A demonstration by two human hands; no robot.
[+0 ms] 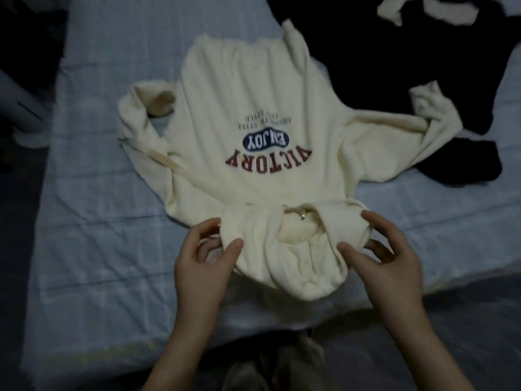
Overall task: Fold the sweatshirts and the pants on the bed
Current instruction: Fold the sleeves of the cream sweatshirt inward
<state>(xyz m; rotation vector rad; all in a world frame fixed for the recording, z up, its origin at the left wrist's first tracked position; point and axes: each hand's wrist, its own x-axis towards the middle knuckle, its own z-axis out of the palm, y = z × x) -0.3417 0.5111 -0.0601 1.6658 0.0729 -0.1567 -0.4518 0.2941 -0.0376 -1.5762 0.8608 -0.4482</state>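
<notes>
Head view
Bed (118, 215): pale blue quilted cover fills most of the frame; its near edge runs across the lower part.
Hoodie (253, 114): cream, spread front-up on the bed, hood toward the person, hem toward the far side. The print reads upside down from here: "VICTORY" in red, "ENJOY" on a dark blue patch, smaller lines beyond too blurred to read.
Hood (284, 266): bunched at the near bed edge, between the two hands; a small metal eyelet shows at its opening.
Left sleeve side: sleeve (141, 119) folded back on itself on the frame's left, cuff open and turned up.
Right sleeve side: other sleeve (434, 114) reaches out to the frame's right and lies over the dark clothes.
Dark clothes (394, 57): black heap at the far right of the bed, with cream patches at the top; what kind of garment cannot be told.
Left hand (203, 258): pinching the left edge of the hood, thumb on top of the cloth, fingers curled under it.
Right hand (386, 255): gripping the right edge of the hood, thumb on top, fingers wrapped around the fold.
Room: dim light, dark floor at the left.
</notes>
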